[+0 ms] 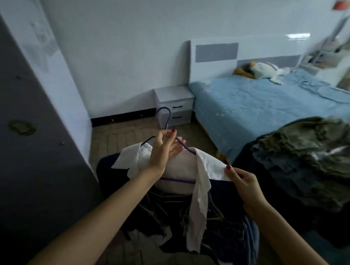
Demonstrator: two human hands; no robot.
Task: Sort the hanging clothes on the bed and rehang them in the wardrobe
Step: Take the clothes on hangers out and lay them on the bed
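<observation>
A purple hanger [166, 117] carries a dark garment with a white collar [208, 166] and a white tie hanging down. My left hand [164, 147] pinches the hanger at the base of its hook and holds it up over the floor. My right hand [241, 180] pinches the right tip of the white collar. A heap of olive and dark clothes [309, 154] lies on the near end of the blue bed [261, 108] at the right. The grey wardrobe [20, 125] stands at the left; its inside is hidden.
A white nightstand [174, 103] stands between the bed and the wall. A plush toy [261, 71] lies by the headboard. More dark clothes [216, 224] hang or lie below the hanger. Wooden floor [119, 138] shows ahead.
</observation>
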